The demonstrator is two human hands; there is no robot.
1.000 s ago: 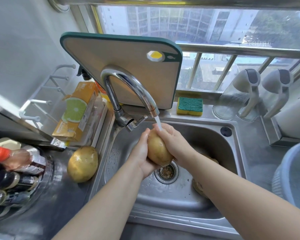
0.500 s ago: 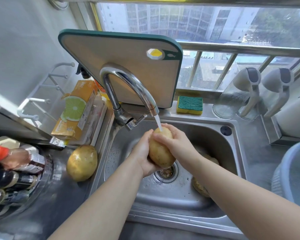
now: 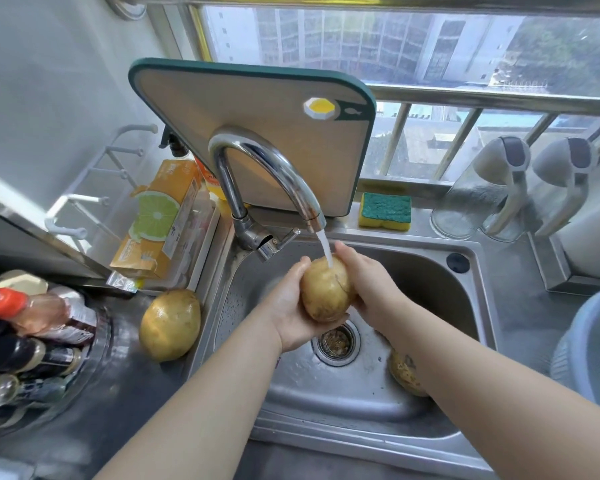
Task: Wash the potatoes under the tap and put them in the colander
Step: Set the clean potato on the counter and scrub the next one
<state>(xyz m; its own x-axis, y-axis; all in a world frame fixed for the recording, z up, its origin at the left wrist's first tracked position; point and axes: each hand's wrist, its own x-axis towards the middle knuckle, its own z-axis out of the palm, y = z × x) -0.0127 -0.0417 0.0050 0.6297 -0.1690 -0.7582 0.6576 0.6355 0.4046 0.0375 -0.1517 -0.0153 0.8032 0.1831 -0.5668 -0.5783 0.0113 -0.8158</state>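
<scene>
Yellow-brown and wet, the potato (image 3: 326, 291) is held between both hands over the steel sink (image 3: 440, 271). Its long axis runs away from the person: the far end points up toward the tap (image 3: 274, 174) spout and the near end hangs above the drain (image 3: 336, 341). The water stream (image 3: 324, 247) lands on its far end, just beside the right fingertips.

The left hand (image 3: 288, 306) cups the potato from below and from its own side. The palm is turned up, the thumb lies along the upper flank, and the fingers curl under the near end. The right hand (image 3: 368, 282) wraps the opposite flank with its back to the camera and its fingers curved over the top. Both forearms reach forward from the bottom edge and converge on the potato, wrists roughly level.

A second potato (image 3: 169, 325) lies on the steel surface (image 3: 118, 393) well to the outside of the left hand, just beyond the sink rim, with its long axis also pointing away from the person. A third, dirtier potato (image 3: 407, 374) sits on the sink floor below the right forearm, partly hidden by it. The pale blue colander (image 3: 593, 344) stands far out beyond the right arm, at the picture's edge.
</scene>
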